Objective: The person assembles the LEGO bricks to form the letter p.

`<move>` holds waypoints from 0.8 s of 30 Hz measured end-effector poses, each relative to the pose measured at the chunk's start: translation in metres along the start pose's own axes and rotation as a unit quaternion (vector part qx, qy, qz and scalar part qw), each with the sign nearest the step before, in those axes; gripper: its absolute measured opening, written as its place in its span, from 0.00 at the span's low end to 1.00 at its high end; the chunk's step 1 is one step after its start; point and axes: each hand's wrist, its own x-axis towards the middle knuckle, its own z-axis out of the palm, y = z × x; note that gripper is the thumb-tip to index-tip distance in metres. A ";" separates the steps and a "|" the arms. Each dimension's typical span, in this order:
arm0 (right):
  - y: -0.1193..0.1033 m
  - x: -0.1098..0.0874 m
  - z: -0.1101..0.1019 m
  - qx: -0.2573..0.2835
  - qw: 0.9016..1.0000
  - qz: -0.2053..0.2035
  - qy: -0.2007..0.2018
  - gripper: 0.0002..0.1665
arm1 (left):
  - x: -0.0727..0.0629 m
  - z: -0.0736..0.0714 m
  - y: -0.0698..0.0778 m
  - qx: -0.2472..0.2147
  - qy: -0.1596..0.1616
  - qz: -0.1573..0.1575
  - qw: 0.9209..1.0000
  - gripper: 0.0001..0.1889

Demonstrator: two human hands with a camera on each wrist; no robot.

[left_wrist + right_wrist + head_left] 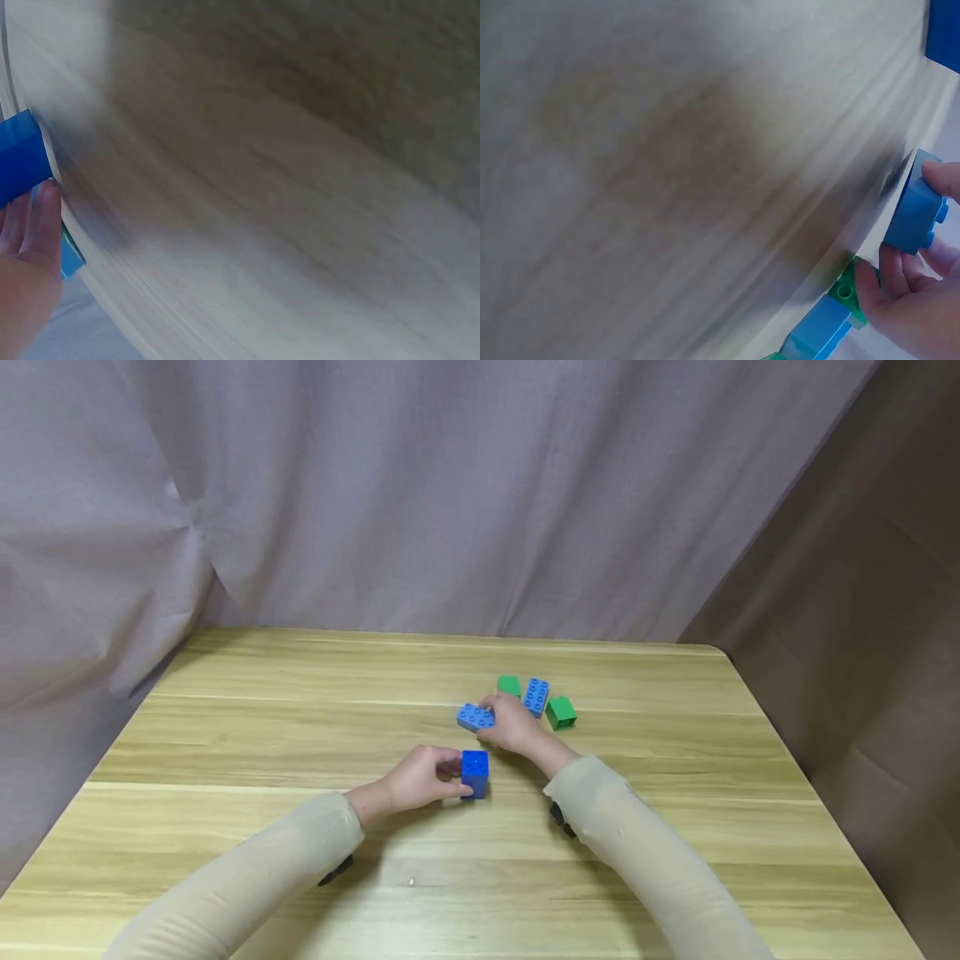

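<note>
A dark blue toy building brick (pixel 475 777), taller than it is wide, stands upright on the table with studs on top. My left hand (pixel 422 777) holds it from the left, thumb at the near side and fingers behind. Farther back, my right hand (pixel 516 724) pinches a light blue studded brick (pixel 474 717) at its right end. In the right wrist view, thumb and fingers lie on opposite sides of this light blue brick (pixel 915 206). The left wrist view shows only part of the dark blue brick (pixel 22 157) and the left fingers beside it.
Just beyond the right hand lie a green brick (pixel 508 684) and a second light blue brick (pixel 536 695). Another green brick (pixel 562 712) is to their right. The wooden table (pixel 300 710) ends at a grey curtain (pixel 420 510) behind.
</note>
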 end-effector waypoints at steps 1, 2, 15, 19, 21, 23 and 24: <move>0.000 0.000 -0.001 0.006 1.000 0.000 0.002 0.29 | 0.000 0.000 0.000 -0.001 0.000 -0.002 1.000 0.12; 0.000 -0.001 -0.001 0.013 1.000 -0.002 0.004 0.28 | 0.000 0.000 0.000 -0.002 0.000 -0.005 1.000 0.12; 0.003 -0.012 -0.013 0.085 0.996 -0.022 0.006 0.32 | -0.001 0.000 -0.001 0.010 -0.002 -0.003 1.000 0.12; 0.001 -0.017 -0.018 0.108 0.994 -0.025 0.007 0.33 | -0.003 0.000 -0.001 0.032 -0.005 0.003 0.999 0.13; 0.000 -0.019 -0.021 0.122 0.992 -0.023 0.012 0.34 | -0.004 0.000 0.000 0.043 -0.008 0.003 0.999 0.15; -0.001 -0.022 -0.024 0.133 0.991 -0.019 0.017 0.34 | -0.005 0.000 0.000 0.050 -0.008 0.006 0.999 0.17; -0.002 -0.023 -0.026 0.138 0.990 -0.019 0.021 0.33 | -0.006 -0.001 0.001 0.051 -0.009 0.005 0.999 0.18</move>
